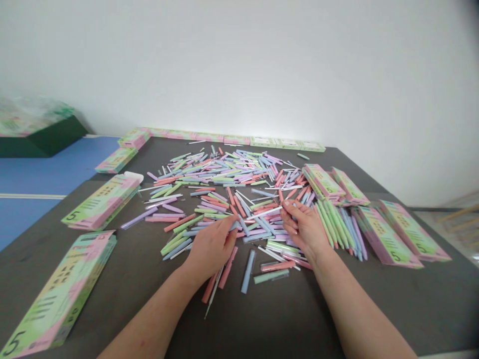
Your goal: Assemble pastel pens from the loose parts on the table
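Observation:
A spread pile of pen-like sticks (220,172) in pink-red, green, blue and purple, some with clear caps, covers the middle of the dark table. My left hand (211,247) is closed at the pile's near side, a light blue stick (235,226) showing at its pinched fingertips. My right hand (305,227) has its fingers curled together, and a thin white stick (264,213) runs leftward from the fingertips. Beside that hand lies a neat row of green sticks (333,224), with blue and purple ones next to it. Loose in front lies a capped blue stick (248,271).
Printed boxes marked 5 lie at left (56,294) and, stacked, at right (389,237). More boxes (224,138) line the table's far edge by the white wall. A dark green bin (48,137) with clear plastic stands on a blue surface (33,174) at left.

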A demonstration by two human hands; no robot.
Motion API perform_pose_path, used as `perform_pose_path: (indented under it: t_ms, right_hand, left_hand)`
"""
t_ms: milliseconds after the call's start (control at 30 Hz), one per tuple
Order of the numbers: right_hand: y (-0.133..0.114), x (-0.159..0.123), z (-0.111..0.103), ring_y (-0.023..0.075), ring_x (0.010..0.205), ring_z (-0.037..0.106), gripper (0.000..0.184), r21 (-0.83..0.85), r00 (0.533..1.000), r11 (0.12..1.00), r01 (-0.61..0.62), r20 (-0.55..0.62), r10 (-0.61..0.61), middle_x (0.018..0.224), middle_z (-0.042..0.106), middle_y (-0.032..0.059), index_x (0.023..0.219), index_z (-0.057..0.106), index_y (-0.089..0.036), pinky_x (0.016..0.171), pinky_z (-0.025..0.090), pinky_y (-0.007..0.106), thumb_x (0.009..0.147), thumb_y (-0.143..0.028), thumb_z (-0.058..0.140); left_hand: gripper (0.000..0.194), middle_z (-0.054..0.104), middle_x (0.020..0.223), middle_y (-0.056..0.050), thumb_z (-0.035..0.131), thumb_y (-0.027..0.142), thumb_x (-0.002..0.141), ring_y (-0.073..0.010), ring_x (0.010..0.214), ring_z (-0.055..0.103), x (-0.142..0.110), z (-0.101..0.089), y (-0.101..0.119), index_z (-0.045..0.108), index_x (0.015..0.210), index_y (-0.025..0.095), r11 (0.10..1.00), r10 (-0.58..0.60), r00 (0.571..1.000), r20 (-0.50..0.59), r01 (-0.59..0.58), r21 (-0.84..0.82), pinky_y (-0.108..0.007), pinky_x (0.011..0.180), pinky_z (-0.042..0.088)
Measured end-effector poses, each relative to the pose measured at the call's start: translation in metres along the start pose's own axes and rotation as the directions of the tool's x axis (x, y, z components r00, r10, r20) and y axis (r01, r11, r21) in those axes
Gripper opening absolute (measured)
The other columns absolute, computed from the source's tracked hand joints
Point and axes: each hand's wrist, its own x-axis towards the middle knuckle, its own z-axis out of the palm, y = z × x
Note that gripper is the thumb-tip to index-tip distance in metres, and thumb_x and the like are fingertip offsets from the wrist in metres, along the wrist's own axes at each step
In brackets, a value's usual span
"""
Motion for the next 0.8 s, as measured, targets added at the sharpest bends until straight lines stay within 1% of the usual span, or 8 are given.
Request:
perform_pose_path:
  t_ms: [133,233,333,400,433,533,633,800]
  right_hand:
    - [0.005,0.001,0.0,0.0004,0.036,0.019,0.022,0.041,0.998,0.998,-0.056,0.038,0.054,0.051,0.05,-0.0057,0.07,0.06,-0.016,0.029,0.013,0.013,0.067,-0.029,0.079]
    - [0.009,0.001,0.002,0.0001,0.036,0.019,0.021,0.046,0.994,0.994,-0.103,0.05,0.1,0.051,0.051,-0.0053,0.071,0.062,-0.015,0.029,0.014,0.012,0.065,-0.026,0.079]
    - [0.009,0.001,0.003,-0.0005,0.036,0.021,0.02,0.043,0.99,0.991,-0.129,0.068,0.126,0.052,0.052,-0.0052,0.073,0.064,-0.014,0.03,0.015,0.011,0.064,-0.023,0.08]
    - [0.009,0.0,0.002,-0.0009,0.036,0.022,0.019,0.047,0.988,0.989,-0.137,0.083,0.133,0.051,0.052,-0.0057,0.073,0.065,-0.014,0.03,0.016,0.01,0.064,-0.022,0.079]
    - [0.009,0.001,0.002,-0.0011,0.036,0.023,0.018,0.05,0.987,0.989,-0.14,0.087,0.135,0.052,0.052,-0.0055,0.072,0.065,-0.014,0.03,0.016,0.01,0.064,-0.022,0.079]
    - [0.01,0.002,0.0,-0.0017,0.035,0.025,0.018,0.042,0.985,0.987,-0.152,0.093,0.148,0.056,0.058,-0.0033,0.073,0.065,-0.013,0.03,0.016,0.011,0.064,-0.021,0.078]
    - [0.015,0.006,-0.002,-0.0018,0.035,0.026,0.02,-0.011,0.979,0.982,-0.187,0.078,0.187,0.061,0.063,-0.0004,0.075,0.065,-0.012,0.03,0.015,0.012,0.063,-0.022,0.078]
    - [0.024,0.011,-0.004,-0.0013,0.034,0.026,0.023,-0.112,0.972,0.971,-0.213,0.074,0.222,0.062,0.063,0.0005,0.077,0.064,-0.011,0.031,0.014,0.014,0.065,-0.028,0.076]
  left_hand:
    - [0.032,0.069,0.111,-0.008,0.043,0.022,0.091,-0.0227,0.104,0.064,0.0,0.003,-0.003,0.056,0.121,0.019,1.0,0.011,0.999,-0.032,-0.011,-0.024,-0.034,0.087,0.05]
    - [0.032,0.069,0.112,-0.009,0.041,0.023,0.092,-0.0222,0.103,0.064,0.001,0.001,-0.002,0.056,0.12,0.018,0.995,-0.007,0.999,-0.042,0.003,-0.097,-0.034,0.087,0.05]
    - [0.032,0.072,0.099,-0.007,0.04,0.025,0.093,-0.0218,0.09,0.067,0.002,-0.004,0.001,0.056,0.119,0.018,0.984,-0.083,0.996,-0.025,0.078,-0.157,-0.033,0.078,0.051]
    - [0.031,0.072,0.091,-0.006,0.04,0.025,0.093,-0.0217,0.082,0.068,0.002,-0.006,0.002,0.057,0.118,0.018,0.981,-0.122,0.992,-0.021,0.118,-0.152,-0.033,0.074,0.051]
    - [0.031,0.072,0.09,-0.006,0.04,0.024,0.092,-0.0218,0.081,0.068,0.002,-0.006,0.002,0.057,0.118,0.018,0.982,-0.128,0.991,-0.025,0.123,-0.142,-0.033,0.073,0.051]
    - [0.033,0.071,0.105,-0.009,0.04,0.022,0.092,-0.0229,0.094,0.067,0.003,-0.003,0.001,0.056,0.121,0.016,0.989,-0.095,0.995,-0.044,0.089,-0.121,-0.034,0.082,0.051]
    - [0.038,0.065,0.122,-0.012,0.037,0.02,0.092,-0.0233,0.11,0.061,0.004,0.003,-0.002,0.052,0.127,0.014,0.99,-0.039,0.997,-0.065,0.03,-0.135,-0.037,0.094,0.047]
    - [0.04,0.062,0.124,-0.014,0.033,0.02,0.094,-0.0236,0.114,0.058,0.004,0.006,-0.006,0.05,0.129,0.012,0.98,-0.027,0.997,-0.079,0.011,-0.197,-0.04,0.099,0.045]
